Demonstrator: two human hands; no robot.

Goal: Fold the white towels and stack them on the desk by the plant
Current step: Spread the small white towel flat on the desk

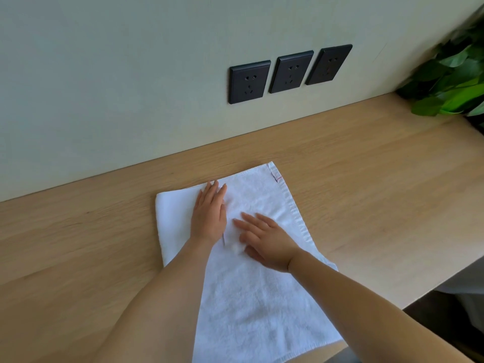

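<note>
You're pressing your left hand (209, 213) and right hand (264, 244) flat, fingers straight, on the mid-frame white towel (248, 310): soft, limp, probably best pinched at corners.

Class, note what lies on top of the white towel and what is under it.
The left hand and right hand lie flat on the white towel. Under it is the wooden desk; the covered part cannot be seen.

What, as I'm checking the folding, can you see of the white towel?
The white towel lies flat on the wooden desk, terry-like cloth, doubled with a fold along its left side and a stitched hem along the right, reddish thread at the far corner. The left hand and right hand press flat on it; a pucker sits between them.
</note>
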